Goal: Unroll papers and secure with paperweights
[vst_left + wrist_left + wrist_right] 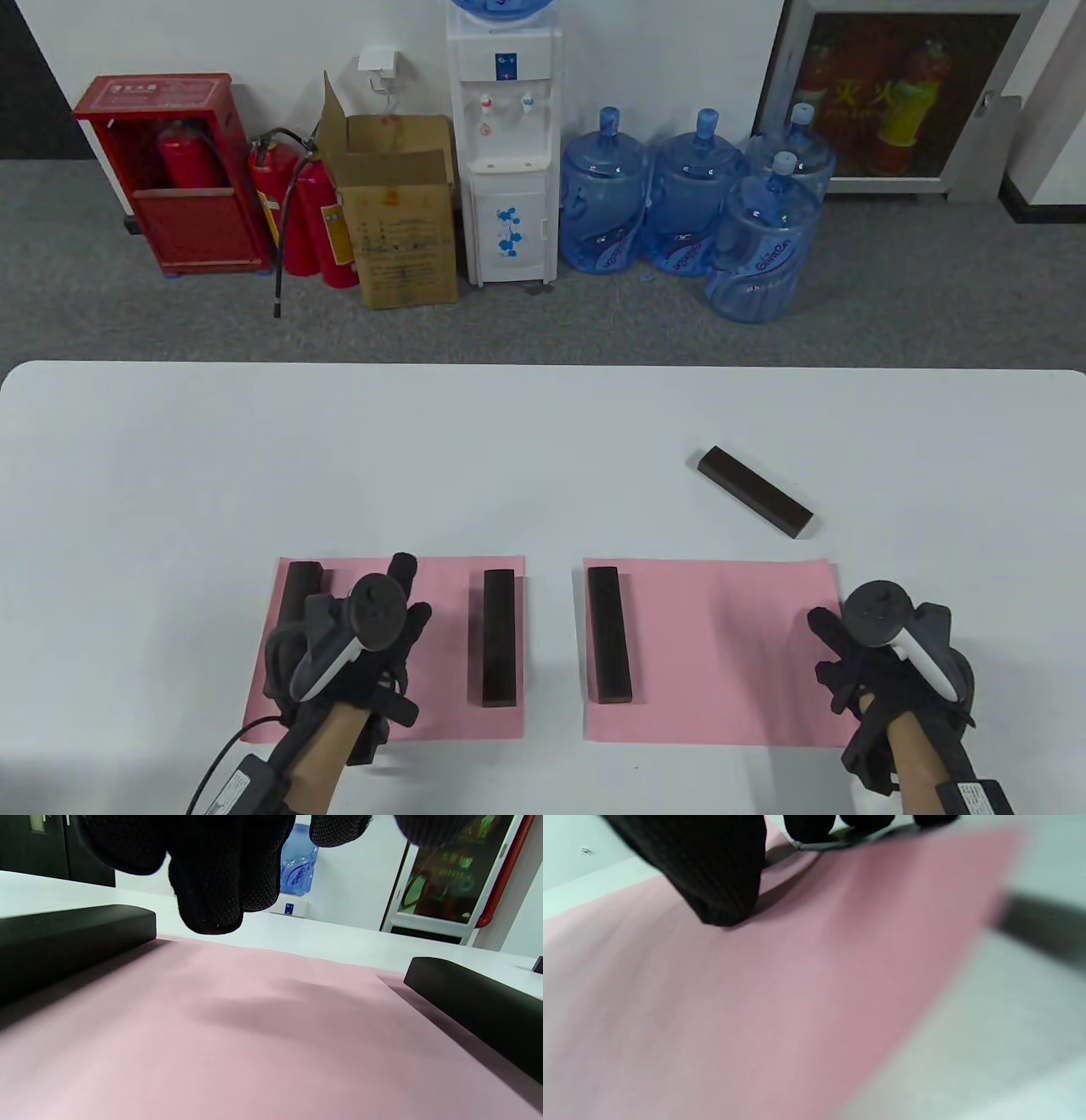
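— While the right hand [891, 654] presses flat on the right pink paper [713, 654], where are its fingers [721, 878]?
— Spread on its right edge, gripping nothing; the spare paperweight [755, 491] lies apart on the table [339, 458].
— The left hand [356, 645]?
— Fingers loose above the left paper [441, 645], between two dark rectangular bars.

Table view bright, even overhead light, sharp; soft short shadows beside the loose paperweight [755, 491] on desk [424, 458]. Left wrist view sharp far, blurred near. Right wrist view heavily blurred throughout.
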`<action>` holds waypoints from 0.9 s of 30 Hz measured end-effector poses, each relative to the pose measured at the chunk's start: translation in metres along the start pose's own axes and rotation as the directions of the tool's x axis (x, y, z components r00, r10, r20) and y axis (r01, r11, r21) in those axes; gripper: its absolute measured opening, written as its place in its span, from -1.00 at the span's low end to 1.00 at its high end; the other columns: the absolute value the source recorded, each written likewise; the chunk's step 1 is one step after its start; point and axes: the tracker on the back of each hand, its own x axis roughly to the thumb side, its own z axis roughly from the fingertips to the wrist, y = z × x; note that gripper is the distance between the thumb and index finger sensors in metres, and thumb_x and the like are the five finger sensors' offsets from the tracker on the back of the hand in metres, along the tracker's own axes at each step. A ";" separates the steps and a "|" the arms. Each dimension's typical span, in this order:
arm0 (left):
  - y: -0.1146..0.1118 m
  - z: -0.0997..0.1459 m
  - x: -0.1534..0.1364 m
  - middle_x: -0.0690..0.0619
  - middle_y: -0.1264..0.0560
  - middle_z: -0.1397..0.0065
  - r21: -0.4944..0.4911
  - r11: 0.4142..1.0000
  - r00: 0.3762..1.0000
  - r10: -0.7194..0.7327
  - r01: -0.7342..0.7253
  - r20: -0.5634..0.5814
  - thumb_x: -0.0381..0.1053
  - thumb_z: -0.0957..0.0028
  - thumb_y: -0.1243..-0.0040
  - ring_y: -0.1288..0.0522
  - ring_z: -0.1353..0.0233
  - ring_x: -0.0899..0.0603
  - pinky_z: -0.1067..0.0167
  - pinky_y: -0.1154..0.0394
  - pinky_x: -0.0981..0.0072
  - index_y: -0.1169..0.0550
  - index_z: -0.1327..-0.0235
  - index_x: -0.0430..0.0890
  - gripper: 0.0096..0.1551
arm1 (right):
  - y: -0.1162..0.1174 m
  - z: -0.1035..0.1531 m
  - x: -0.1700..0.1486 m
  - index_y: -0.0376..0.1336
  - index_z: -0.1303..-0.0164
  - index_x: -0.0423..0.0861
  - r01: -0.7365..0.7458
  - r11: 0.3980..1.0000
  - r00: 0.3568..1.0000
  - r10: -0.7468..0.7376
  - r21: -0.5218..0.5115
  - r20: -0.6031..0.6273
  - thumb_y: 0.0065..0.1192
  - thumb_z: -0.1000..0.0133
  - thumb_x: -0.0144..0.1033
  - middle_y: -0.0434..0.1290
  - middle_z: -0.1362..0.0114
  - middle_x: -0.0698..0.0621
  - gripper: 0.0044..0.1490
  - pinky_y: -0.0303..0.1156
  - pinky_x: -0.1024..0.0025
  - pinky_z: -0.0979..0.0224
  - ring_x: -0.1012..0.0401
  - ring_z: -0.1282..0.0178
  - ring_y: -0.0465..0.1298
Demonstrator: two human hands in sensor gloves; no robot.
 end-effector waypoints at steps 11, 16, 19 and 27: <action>0.000 0.006 -0.004 -0.16 -0.50 -0.51 -0.029 0.997 0.997 -0.067 0.068 0.041 0.39 -0.04 0.04 -0.64 -0.24 -0.24 -0.33 -0.38 -0.27 -0.17 -0.60 0.32 -0.22 | -0.018 -0.004 0.015 0.17 -0.52 0.16 -0.056 0.994 0.996 0.061 0.092 -0.059 0.43 0.04 -0.15 -0.17 -0.69 -0.06 -0.13 -0.05 -0.25 -0.63 -0.17 -0.70 -0.13; -0.003 0.006 -0.002 -0.14 -0.50 -0.46 -0.041 0.997 0.997 -0.064 0.066 0.048 0.41 -0.03 0.05 -0.64 -0.20 -0.20 -0.32 -0.39 -0.25 0.03 -0.60 0.33 -0.13 | -0.068 -0.010 0.048 0.15 -0.55 0.09 -0.095 0.995 0.993 0.097 0.022 -0.067 0.43 0.06 -0.11 -0.13 -0.69 -0.06 -0.08 -0.03 -0.25 -0.63 -0.14 -0.71 -0.10; -0.002 0.006 -0.002 -0.14 -0.49 -0.48 -0.043 0.997 0.997 -0.065 0.067 0.052 0.41 -0.03 0.05 -0.63 -0.22 -0.21 -0.33 -0.38 -0.25 0.04 -0.60 0.33 -0.12 | -0.099 -0.021 0.080 0.15 -0.55 0.08 -0.109 0.993 0.992 0.107 -0.033 -0.064 0.43 0.06 -0.09 -0.10 -0.69 -0.06 -0.08 -0.01 -0.25 -0.62 -0.13 -0.72 -0.06; -0.003 0.008 -0.003 -0.14 -0.48 -0.50 -0.065 0.995 0.996 -0.066 0.070 0.058 0.40 -0.03 0.05 -0.62 -0.23 -0.22 -0.34 -0.38 -0.26 0.02 -0.60 0.34 -0.13 | -0.130 -0.078 0.165 0.06 -0.60 0.08 -0.149 0.986 0.982 0.138 -0.081 -0.126 0.40 0.06 -0.01 -0.04 -0.71 -0.02 0.00 0.02 -0.22 -0.65 -0.10 -0.74 0.00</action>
